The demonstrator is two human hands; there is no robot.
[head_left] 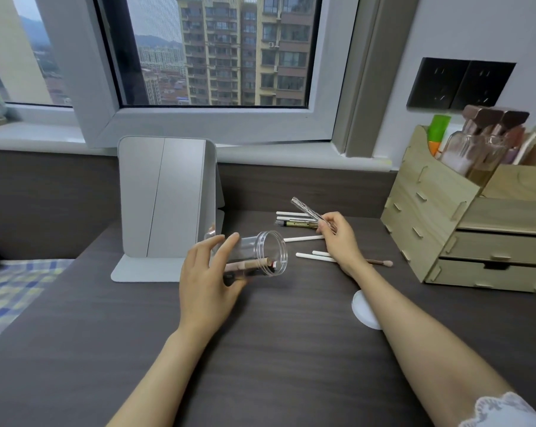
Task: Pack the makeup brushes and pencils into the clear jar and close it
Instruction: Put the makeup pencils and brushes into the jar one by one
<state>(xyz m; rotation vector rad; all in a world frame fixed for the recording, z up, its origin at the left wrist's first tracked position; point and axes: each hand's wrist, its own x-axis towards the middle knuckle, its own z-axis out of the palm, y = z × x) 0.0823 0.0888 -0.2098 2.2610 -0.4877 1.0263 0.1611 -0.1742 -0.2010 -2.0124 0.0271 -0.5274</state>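
Currently the left hand grips the clear jar, tipped on its side just above the dark desk, mouth facing right. At least two pencil-like items lie along its lower wall, ends reaching the rim.

Right hand closed on a clear-handled brush, pinched near one end, the long end angled up and left, away from the jar mouth.

Loose on the desk beyond: several white-handled brushes, a dark pencil with gold print, a brown brush with a pale tip. White round lid lies near the right forearm, partly hidden by it.

Risks, as judged:
- Jar nearly horizontal; contents sit at the rim and could slide out if the mouth dips.
- Brush held near its end, so the tip may wobble and strike the rim instead of entering.
- Forearm passes close over the lid; a sweep back could knock it off the desk.

Grey folding stand behind the jar, not involved.
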